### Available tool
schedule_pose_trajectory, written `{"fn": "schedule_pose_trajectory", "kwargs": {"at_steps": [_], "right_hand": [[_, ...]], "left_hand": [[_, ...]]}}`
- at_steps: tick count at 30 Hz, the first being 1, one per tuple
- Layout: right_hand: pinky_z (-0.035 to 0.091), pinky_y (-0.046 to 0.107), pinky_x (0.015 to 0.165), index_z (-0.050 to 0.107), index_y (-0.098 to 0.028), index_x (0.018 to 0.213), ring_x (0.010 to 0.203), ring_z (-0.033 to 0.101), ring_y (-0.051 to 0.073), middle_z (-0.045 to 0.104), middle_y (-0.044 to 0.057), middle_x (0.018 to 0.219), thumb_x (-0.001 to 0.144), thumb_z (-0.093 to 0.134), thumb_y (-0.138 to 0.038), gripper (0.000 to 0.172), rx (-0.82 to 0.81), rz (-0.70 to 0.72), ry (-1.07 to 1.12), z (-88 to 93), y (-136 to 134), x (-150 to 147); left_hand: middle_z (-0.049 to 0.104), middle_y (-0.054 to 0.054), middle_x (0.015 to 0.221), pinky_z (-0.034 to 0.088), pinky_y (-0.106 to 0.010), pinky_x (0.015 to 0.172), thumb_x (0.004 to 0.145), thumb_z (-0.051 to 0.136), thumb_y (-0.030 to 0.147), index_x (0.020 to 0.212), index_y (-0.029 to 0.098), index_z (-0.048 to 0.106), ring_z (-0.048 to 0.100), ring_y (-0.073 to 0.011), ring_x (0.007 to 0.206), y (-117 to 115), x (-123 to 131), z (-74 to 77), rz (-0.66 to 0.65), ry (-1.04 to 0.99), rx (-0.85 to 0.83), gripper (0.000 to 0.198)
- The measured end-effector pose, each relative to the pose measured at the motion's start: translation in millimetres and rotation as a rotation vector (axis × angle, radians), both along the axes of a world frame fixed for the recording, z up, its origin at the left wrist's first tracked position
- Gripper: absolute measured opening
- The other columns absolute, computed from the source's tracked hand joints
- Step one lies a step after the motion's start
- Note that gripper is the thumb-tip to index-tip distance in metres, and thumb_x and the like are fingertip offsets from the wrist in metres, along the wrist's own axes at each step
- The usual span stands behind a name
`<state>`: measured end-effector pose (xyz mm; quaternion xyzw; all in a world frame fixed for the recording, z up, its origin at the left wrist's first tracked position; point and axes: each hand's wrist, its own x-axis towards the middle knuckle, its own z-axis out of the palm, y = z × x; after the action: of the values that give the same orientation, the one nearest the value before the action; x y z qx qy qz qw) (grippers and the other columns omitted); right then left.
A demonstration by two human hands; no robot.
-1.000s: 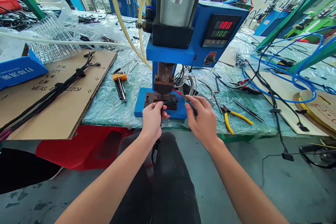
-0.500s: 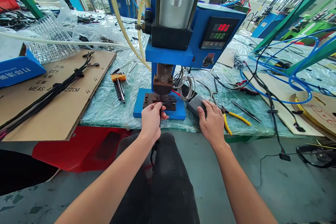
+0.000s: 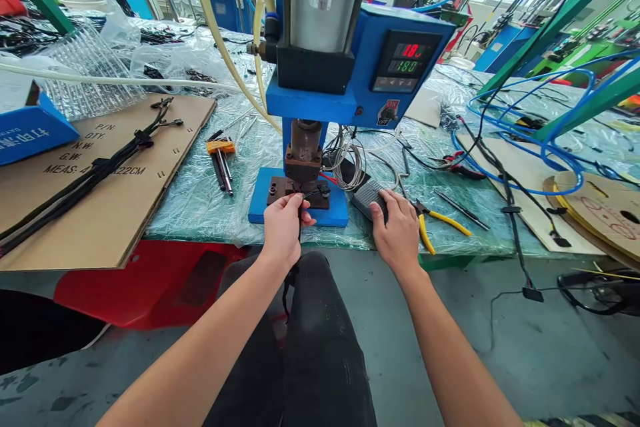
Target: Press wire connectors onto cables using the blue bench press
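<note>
My left hand (image 3: 283,227) is closed in a pinch on a black cable (image 3: 301,219) in front of the press. Thin wire ends from it lie at the dark metal die block (image 3: 277,192) on the blue base (image 3: 257,209). Above them sits the press head (image 3: 303,163), close to the block; whether it touches the wires cannot be made out. Flat on a grey ribbed pedal switch (image 3: 369,196) rests my right hand (image 3: 397,230), fingers extended over its right side. The blue control box (image 3: 425,23) carries a red and green digital display (image 3: 407,57).
Yellow-handled pliers (image 3: 440,221) and a pen-like tool (image 3: 461,209) lie right of the pedal. Left are hex keys in an orange holder (image 3: 220,147) and cardboard (image 3: 110,213) bearing a black cable harness (image 3: 120,160). A cardboard reel (image 3: 600,207) stands at right.
The view has shifted slightly, so everything sits a little further left. My left hand keeps its pinch on the cable and my right hand stays on the pedal switch.
</note>
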<state>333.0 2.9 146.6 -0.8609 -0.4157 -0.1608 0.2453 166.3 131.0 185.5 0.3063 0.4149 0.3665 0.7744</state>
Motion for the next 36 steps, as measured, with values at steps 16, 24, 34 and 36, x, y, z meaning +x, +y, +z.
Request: {"fn": "schedule_pose_trajectory", "kwargs": {"at_steps": [16,24,34,36], "right_hand": [[0.035,0.047,0.110,0.059,-0.017,0.132,0.129,0.049,0.029,0.060,0.012,0.136,0.100,0.038,-0.045,0.048,0.015,0.002,0.008,-0.7,0.0,0.2],[0.035,0.048,0.109,0.058,-0.019,0.132,0.129,0.048,0.029,0.059,0.013,0.136,0.100,0.037,-0.045,0.047,0.020,0.014,0.010,-2.6,-0.4,1.4],[0.034,0.049,0.112,0.053,-0.019,0.137,0.135,0.043,0.029,0.053,0.013,0.142,0.101,0.037,-0.045,0.048,0.001,-0.001,-0.042,-3.7,-0.9,-3.1],[0.034,0.048,0.112,0.053,-0.018,0.137,0.135,0.043,0.030,0.053,0.012,0.143,0.101,0.036,-0.045,0.048,0.000,-0.002,-0.045,-3.8,-1.1,-3.1]], "left_hand": [[0.057,0.002,0.061,0.046,-0.022,0.049,0.075,0.066,0.020,0.069,0.014,0.058,0.046,-0.0066,0.045,0.0,2.1,-1.1,0.028,-0.015,0.025,0.012],[0.057,0.002,0.063,0.046,-0.023,0.049,0.073,0.070,0.022,0.068,0.015,0.058,0.046,-0.0069,0.046,0.4,1.5,-3.9,0.023,-0.036,0.031,0.015],[0.057,0.002,0.062,0.047,-0.023,0.049,0.076,0.066,0.020,0.072,0.014,0.059,0.046,-0.0073,0.046,1.9,2.0,-4.8,0.013,-0.046,0.055,0.010],[0.057,0.002,0.062,0.048,-0.023,0.049,0.075,0.067,0.021,0.072,0.014,0.059,0.046,-0.0072,0.046,2.3,1.3,-3.7,0.010,-0.051,0.065,0.011]]}}
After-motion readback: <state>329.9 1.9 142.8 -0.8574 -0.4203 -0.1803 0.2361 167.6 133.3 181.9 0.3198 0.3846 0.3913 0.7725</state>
